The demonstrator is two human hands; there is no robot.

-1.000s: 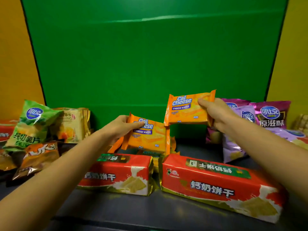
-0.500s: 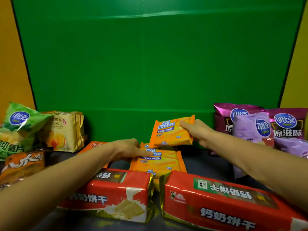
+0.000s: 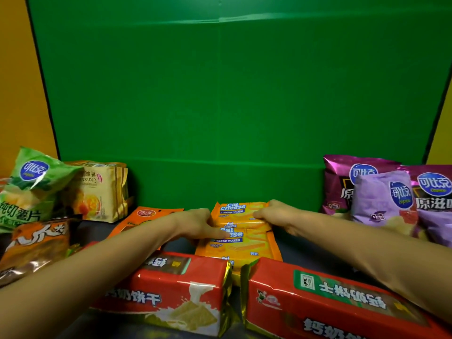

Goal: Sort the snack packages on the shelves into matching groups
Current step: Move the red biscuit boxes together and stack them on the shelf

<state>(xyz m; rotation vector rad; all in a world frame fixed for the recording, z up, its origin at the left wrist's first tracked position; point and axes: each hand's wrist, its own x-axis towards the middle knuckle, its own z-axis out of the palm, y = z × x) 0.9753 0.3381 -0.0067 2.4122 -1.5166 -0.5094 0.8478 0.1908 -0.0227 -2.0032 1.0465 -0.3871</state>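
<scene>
As right hand (image 3: 277,216) brings Cal Cheese wafer pack (image 3: 241,212) down from mid-air onto far end of matching wafer pile (image 3: 241,247), mid-shelf (image 3: 305,250), fingers still pinch its right edge. Left hand (image 3: 195,222), fingers extended, steadies pile. Wafer group likely nearly gathered, just beyond red biscuit packs (image 3: 171,289).

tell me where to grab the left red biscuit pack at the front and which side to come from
Probably from above, across its short width near the middle: the left red biscuit pack lies flat as a long block, so thumb on the near long side and fingers on the far one should hold it. Avoid its gold crimped end, which looks thin and flimsy.
</scene>
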